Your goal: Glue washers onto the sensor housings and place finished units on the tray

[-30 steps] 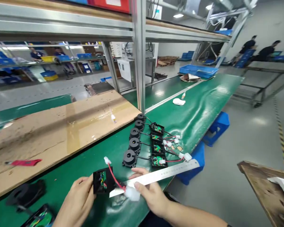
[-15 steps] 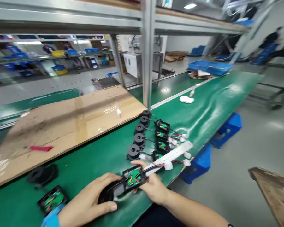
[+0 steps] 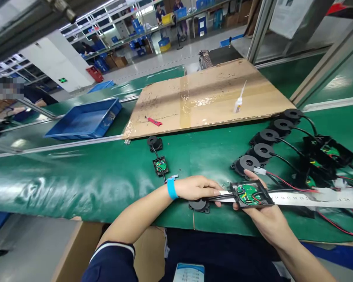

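Green bench mat (image 3: 76, 176) underfoot — left hand (image 3: 198, 188) pinches the cable by the round part (image 3: 199, 205), right hand (image 3: 263, 215) grips the circuit box (image 3: 251, 194) over the ruler (image 3: 317, 197).

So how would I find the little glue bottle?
Look at the big brown cardboard sheet lying on the green bench. Near its right end stands a small white bottle with a long thin nozzle. The only other thing on the cardboard is a flat red tool.

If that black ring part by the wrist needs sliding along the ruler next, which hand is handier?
Probably the left hand: its fingers already rest beside the black ring part at the steel ruler. The right hand is busy holding the open black box.
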`<state>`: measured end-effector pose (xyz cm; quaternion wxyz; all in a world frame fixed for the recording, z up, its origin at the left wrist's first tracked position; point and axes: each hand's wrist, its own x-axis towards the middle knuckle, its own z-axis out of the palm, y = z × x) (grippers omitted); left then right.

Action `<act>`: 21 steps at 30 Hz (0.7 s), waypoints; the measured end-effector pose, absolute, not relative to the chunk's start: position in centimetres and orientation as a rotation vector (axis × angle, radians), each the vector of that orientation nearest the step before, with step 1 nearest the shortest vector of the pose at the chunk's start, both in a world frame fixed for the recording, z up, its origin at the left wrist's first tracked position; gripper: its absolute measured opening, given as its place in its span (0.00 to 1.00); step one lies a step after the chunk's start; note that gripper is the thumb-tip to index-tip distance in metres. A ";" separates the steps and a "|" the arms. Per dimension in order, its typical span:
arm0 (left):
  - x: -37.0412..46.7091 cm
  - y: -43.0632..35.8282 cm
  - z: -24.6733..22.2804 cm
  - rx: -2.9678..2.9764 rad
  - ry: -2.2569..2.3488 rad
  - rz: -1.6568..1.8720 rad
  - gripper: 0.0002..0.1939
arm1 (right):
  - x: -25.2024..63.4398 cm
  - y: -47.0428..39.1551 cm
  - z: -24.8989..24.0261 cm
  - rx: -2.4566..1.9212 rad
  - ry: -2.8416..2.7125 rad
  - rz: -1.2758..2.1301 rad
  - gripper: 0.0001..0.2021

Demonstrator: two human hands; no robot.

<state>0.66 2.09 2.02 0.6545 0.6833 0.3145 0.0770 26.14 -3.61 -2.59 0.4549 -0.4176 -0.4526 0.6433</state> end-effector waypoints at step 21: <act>-0.8 0.7 1.6 1.395 0.691 0.172 0.27 | 28.4 -1.7 -1.5 -0.880 -1.422 1.597 0.27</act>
